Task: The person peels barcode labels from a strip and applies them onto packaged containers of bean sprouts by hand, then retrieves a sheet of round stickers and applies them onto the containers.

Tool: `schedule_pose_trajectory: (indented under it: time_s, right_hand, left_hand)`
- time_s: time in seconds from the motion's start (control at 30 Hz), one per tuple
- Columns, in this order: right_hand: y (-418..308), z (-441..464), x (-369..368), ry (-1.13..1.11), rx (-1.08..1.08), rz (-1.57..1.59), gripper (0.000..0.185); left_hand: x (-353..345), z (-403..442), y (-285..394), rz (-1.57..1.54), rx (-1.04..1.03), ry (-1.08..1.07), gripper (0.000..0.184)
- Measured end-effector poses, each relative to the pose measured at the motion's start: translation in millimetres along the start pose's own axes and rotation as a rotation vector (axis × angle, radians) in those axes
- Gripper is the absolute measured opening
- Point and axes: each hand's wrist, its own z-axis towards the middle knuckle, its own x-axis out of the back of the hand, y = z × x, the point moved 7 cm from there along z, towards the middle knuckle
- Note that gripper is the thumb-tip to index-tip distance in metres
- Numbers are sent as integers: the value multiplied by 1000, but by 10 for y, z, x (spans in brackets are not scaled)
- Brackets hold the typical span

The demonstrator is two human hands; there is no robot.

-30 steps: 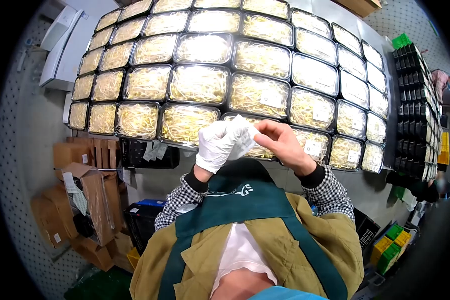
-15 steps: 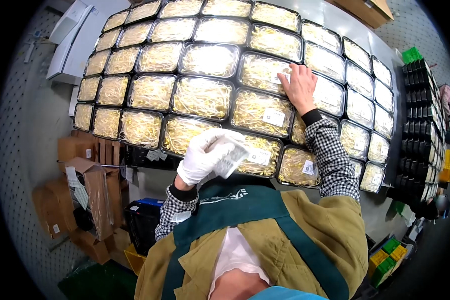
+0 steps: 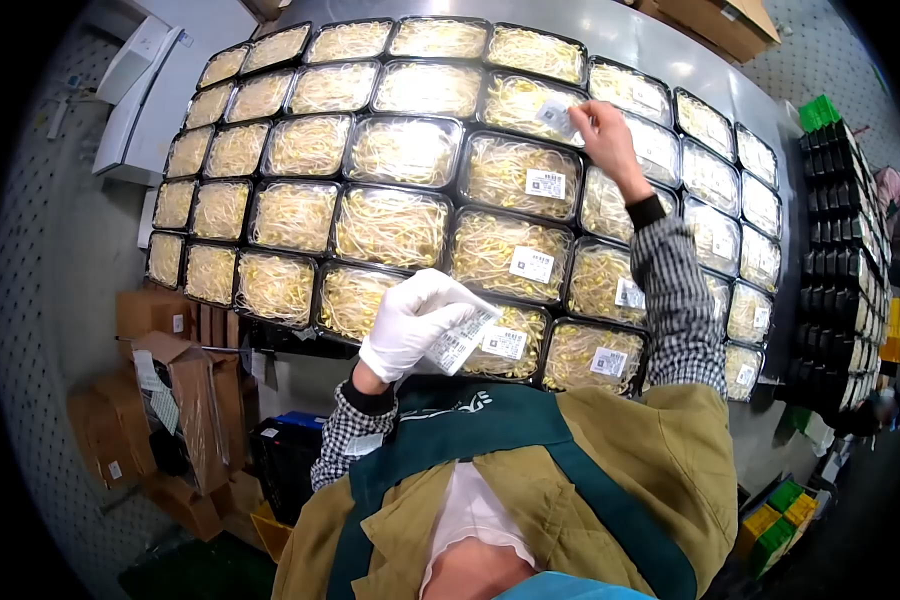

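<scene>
My left hand [image 3: 410, 325], in a white glove, grips a stack of printed label sheets [image 3: 460, 342] above the front row of trays. My bare right hand [image 3: 608, 140] pinches a small white label [image 3: 556, 117] over a tray of bean sprouts [image 3: 522, 102] in the second row from the back. Rows of black trays with clear lids and sprouts cover the metal table. A label [image 3: 546, 183] lies on the tray just in front of that one, and other trays on the right side also bear labels.
Stacks of black trays [image 3: 832, 260] stand along the right side. Cardboard boxes [image 3: 185, 400] lie at the left below the table, near a black crate [image 3: 285, 455]. Another cardboard box [image 3: 715, 25] is beyond the table. Green and yellow crates [image 3: 775, 525] are at the lower right.
My right hand has gone from my left hand out to the farther trays and now holds a label there. A tray in the middle row has gained a label. The view has shifted.
</scene>
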Motion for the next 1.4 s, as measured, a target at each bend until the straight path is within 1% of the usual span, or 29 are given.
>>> schedule_pose_trajectory:
  time_s: [0.13, 0.23, 0.27, 0.3, 0.33, 0.37, 0.4, 0.43, 0.5, 0.57, 0.6, 0.63, 0.67, 0.7, 0.73, 0.77, 0.87, 0.9, 0.97, 1.07, 1.1, 1.17, 1.2, 1.23, 1.27, 1.3, 1.33, 1.37, 1.4]
  right_hand:
    - [206, 262, -355, -20, 79, -457, 33]
    - [126, 182, -338, 149, 125, -538, 36]
    - [104, 135, -310, 191, 118, -526, 36]
    - [25, 72, -240, 232, 107, -516, 37]
    - [-102, 2, -247, 116, -3, -483, 38]
    - [-225, -171, -336, -65, -97, -126, 36]
    - [-698, -391, -334, -435, -260, 388, 34]
    - [-983, -736, -496, -658, -188, 749, 29]
    - [-1612, -1162, -377, -910, -77, 949, 24]
    - [-1507, -1210, -397, -914, -184, 863, 21]
    - [-1402, -1032, -356, -832, -164, 909, 21]
    - [-1100, -843, -375, -692, -313, 920, 21]
    - [-839, -385, -199, -355, -89, 715, 21]
    - [-442, 28, -189, -342, -207, 430, 21]
    - [-87, 443, -114, -116, -83, 269, 21]
    - [181, 835, -92, 10, 99, -3, 25]
    - [540, 1375, -227, 21, 104, -357, 34]
    - [610, 1446, -345, 4, 91, -427, 35]
    - [749, 1437, -611, -35, 93, -592, 40]
    - [749, 1348, -587, 81, -22, -677, 51]
    - [671, 1276, -538, 151, 6, -676, 47]
    - [275, 1040, -445, 298, 94, -541, 40]
    - [-59, 884, -448, 244, 102, -396, 35]
    - [-404, 662, -548, 2, 60, 16, 30]
    - [-900, 291, -657, -256, -53, 354, 27]
    - [-1362, -180, -780, -557, 67, 531, 23]
    - [-1790, -644, -875, -887, 90, 769, 21]
    - [-2171, -1018, -827, -1034, 37, 943, 18]
    - [-2356, -1272, -789, -1045, -117, 981, 23]
  left_hand:
    - [22, -36, 245, -344, 9, 99, 39]
    - [123, -27, 234, -107, -73, 95, 30]
    - [113, 4, 205, -216, -44, 111, 24]
    - [140, 25, 208, -74, -48, 200, 17]
    - [180, 56, 177, 80, -142, 267, 14]
    - [213, 100, 162, 235, -243, 334, 10]
    - [224, 123, 170, 318, -214, 415, 5]
    - [258, 137, 89, 198, -186, 526, 6]
    - [317, 175, -70, 257, -114, 557, 11]
    - [281, 250, -118, 215, -68, 449, 13]
    - [187, 270, 19, 175, -46, 426, 11]
    - [224, 247, -178, 134, 46, 337, 11]
    - [188, 236, -126, 136, 43, 230, 11]
    - [145, 228, -33, 138, 38, 123, 12]
    - [121, 180, 117, 199, -52, 53, 13]
    - [134, 140, 160, 198, 19, 33, 17]
    - [201, -30, 225, -44, 23, 112, 16]
    - [247, -88, 208, -94, 24, 74, 21]
    - [375, -248, 86, -196, 136, 185, 30]
    - [484, -363, 174, -238, 90, 303, 26]
    - [556, -399, 150, -14, 47, 277, 23]
    - [607, -389, 205, 202, -150, 309, 21]
    - [620, -361, 188, 220, -176, 369, 14]
    - [676, -415, 2, 178, -55, 511, 7]
    - [690, -424, 52, 266, -68, 580, 5]
    - [693, -430, 64, 233, -146, 635, 7]
    - [738, -438, -20, 285, -196, 643, 9]
    - [758, -474, -97, 332, -252, 644, 12]
    - [752, -496, -117, 274, -220, 623, 16]
